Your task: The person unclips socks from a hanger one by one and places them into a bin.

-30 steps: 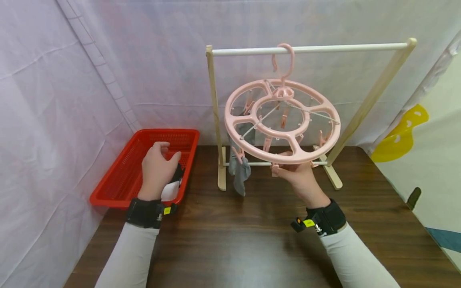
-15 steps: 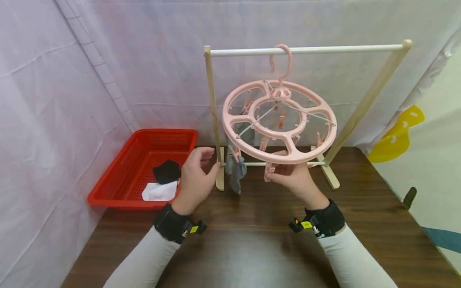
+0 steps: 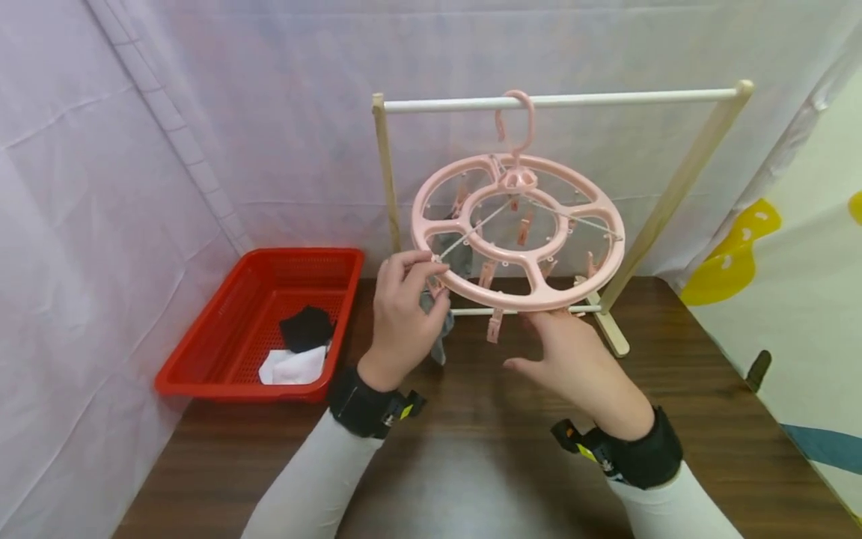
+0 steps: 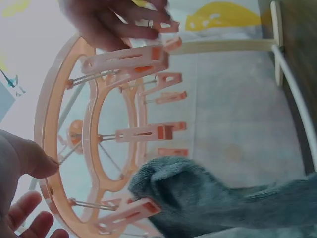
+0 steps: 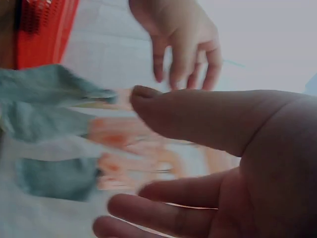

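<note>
A round pink clip hanger [image 3: 518, 303] hangs by its hook from a white rail. My left hand [image 3: 407, 318] is at its front-left rim, fingers loosely bent; in the left wrist view the thumb [image 4: 37, 158] lies against or in front of the rim. My right hand [image 3: 572, 359] is just below the front rim, thumb spread from the fingers and nothing between them. A pink clip [image 3: 494, 326] dangles beside it. Grey-green socks [image 4: 223, 203] hang from clips on the left side, mostly hidden by my left hand in the head view.
A red basket [image 3: 171, 382] at the left holds a black cloth item [image 3: 306, 329] and a white cloth item [image 3: 296, 367]. The wooden stand's right post [image 3: 680, 187] and foot [image 3: 613, 329] rise beyond the hanger. White fabric walls [image 3: 303, 150] enclose the brown table [image 3: 471, 449].
My left hand has moved right from over the basket to the hanger's left rim. My right hand has let go of the front clip and drawn slightly right.
</note>
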The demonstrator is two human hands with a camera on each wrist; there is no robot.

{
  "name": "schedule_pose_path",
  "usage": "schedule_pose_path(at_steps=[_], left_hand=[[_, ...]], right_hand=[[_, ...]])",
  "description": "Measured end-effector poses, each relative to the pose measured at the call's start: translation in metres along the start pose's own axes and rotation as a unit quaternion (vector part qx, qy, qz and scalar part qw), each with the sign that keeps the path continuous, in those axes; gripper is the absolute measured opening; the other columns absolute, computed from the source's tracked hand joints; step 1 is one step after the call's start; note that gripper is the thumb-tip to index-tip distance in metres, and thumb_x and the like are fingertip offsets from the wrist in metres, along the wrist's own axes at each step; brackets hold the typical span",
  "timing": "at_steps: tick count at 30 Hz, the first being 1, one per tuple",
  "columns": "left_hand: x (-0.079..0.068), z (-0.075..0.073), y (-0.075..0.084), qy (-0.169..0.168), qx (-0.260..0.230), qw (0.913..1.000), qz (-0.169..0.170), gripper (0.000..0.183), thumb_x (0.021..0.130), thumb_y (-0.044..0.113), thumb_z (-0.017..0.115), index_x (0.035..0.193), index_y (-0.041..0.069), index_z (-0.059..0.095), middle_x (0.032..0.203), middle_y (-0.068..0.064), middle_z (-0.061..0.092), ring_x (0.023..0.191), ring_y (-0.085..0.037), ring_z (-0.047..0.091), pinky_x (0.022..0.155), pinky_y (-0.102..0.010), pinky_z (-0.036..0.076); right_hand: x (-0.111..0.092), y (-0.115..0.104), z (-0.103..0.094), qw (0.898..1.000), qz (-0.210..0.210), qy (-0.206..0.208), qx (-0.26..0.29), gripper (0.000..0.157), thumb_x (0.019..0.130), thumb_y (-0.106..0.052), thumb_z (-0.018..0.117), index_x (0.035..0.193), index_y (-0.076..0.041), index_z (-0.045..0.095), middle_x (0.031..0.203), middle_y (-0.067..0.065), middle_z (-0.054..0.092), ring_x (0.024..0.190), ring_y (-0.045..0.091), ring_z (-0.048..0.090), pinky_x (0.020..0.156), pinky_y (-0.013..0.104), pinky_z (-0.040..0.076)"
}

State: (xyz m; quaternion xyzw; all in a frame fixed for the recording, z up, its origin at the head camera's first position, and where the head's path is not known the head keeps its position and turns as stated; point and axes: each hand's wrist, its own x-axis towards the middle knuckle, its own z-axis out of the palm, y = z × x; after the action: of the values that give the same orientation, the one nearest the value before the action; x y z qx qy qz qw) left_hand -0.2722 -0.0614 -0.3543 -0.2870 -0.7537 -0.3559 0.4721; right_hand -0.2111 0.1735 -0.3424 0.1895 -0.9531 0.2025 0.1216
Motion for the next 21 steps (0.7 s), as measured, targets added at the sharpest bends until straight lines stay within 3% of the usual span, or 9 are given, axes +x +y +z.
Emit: schedule_pose_path(at_steps=[4,6,8,10,12,16,18,21], left_hand=[[0.007,0.007,0.005,0.004,0.021,0.9995,0.021,0.018,0.081,0.003,0.067,0.096,0.010,0.074,0.112,-0.011,0.061,0.106,-0.030,0.053,0.090,-0.040,0.044],[0.008,0.008,0.008,0.007,0.025,0.9992,0.031,0.016,0.080,0.003,0.067,0.092,0.010,0.075,0.108,-0.010,0.063,0.104,-0.030,0.054,0.091,-0.040,0.044],[0.008,0.009,0.011,0.009,0.025,0.9988,0.040,0.016,0.079,0.003,0.067,0.090,0.010,0.075,0.105,-0.010,0.063,0.102,-0.031,0.054,0.090,-0.040,0.044],[0.007,0.009,0.015,0.012,0.026,0.9984,0.049,0.015,0.079,0.003,0.067,0.089,0.010,0.074,0.104,-0.010,0.062,0.101,-0.031,0.055,0.089,-0.040,0.044],[0.007,0.009,0.019,0.013,0.028,0.9980,0.056,0.015,0.079,0.003,0.067,0.089,0.011,0.074,0.103,-0.010,0.062,0.100,-0.031,0.055,0.089,-0.040,0.044],[0.005,0.010,0.027,0.014,0.036,0.9971,0.066,0.013,0.079,0.006,0.068,0.089,0.012,0.074,0.101,-0.009,0.062,0.099,-0.031,0.055,0.087,-0.040,0.044],[0.003,0.011,0.030,0.014,0.042,0.9963,0.073,0.012,0.079,0.008,0.068,0.090,0.012,0.074,0.099,-0.009,0.062,0.096,-0.030,0.056,0.084,-0.040,0.045],[0.000,0.012,0.035,0.017,0.052,0.9949,0.085,0.013,0.079,0.009,0.069,0.090,0.012,0.074,0.096,-0.008,0.062,0.092,-0.030,0.056,0.080,-0.040,0.046]], right_hand=[[-0.014,-0.012,-0.014,0.999,-0.007,0.022,-0.027,0.052,0.072,-0.039,0.083,0.114,-0.013,0.068,0.096,0.003,0.073,0.088,0.020,0.068,0.076,0.044,0.054],[-0.020,-0.018,-0.018,0.997,-0.030,0.068,-0.020,0.042,0.072,-0.034,0.083,0.107,-0.015,0.070,0.089,-0.002,0.072,0.083,0.015,0.066,0.072,0.040,0.054],[-0.023,-0.022,-0.021,0.989,-0.069,0.134,-0.007,0.034,0.072,-0.029,0.084,0.101,-0.016,0.071,0.087,-0.004,0.071,0.081,0.013,0.064,0.072,0.037,0.052],[-0.023,-0.026,-0.022,0.970,-0.116,0.211,0.006,0.028,0.072,-0.021,0.083,0.097,-0.014,0.073,0.088,-0.003,0.070,0.084,0.017,0.063,0.075,0.037,0.050],[-0.022,-0.029,-0.022,0.945,-0.159,0.284,0.008,0.025,0.071,-0.014,0.082,0.095,-0.011,0.073,0.089,0.002,0.068,0.086,0.024,0.059,0.077,0.040,0.046],[-0.016,-0.032,-0.018,0.902,-0.194,0.385,-0.008,0.027,0.069,-0.006,0.082,0.094,-0.007,0.074,0.090,0.011,0.064,0.087,0.036,0.054,0.079,0.047,0.042],[-0.013,-0.031,-0.014,0.890,-0.196,0.411,-0.022,0.027,0.068,-0.005,0.082,0.095,-0.006,0.074,0.091,0.013,0.064,0.088,0.038,0.054,0.078,0.049,0.042],[-0.008,-0.029,-0.008,0.882,-0.191,0.429,-0.038,0.024,0.072,-0.007,0.081,0.095,-0.006,0.075,0.093,0.015,0.064,0.089,0.040,0.055,0.078,0.051,0.043]])
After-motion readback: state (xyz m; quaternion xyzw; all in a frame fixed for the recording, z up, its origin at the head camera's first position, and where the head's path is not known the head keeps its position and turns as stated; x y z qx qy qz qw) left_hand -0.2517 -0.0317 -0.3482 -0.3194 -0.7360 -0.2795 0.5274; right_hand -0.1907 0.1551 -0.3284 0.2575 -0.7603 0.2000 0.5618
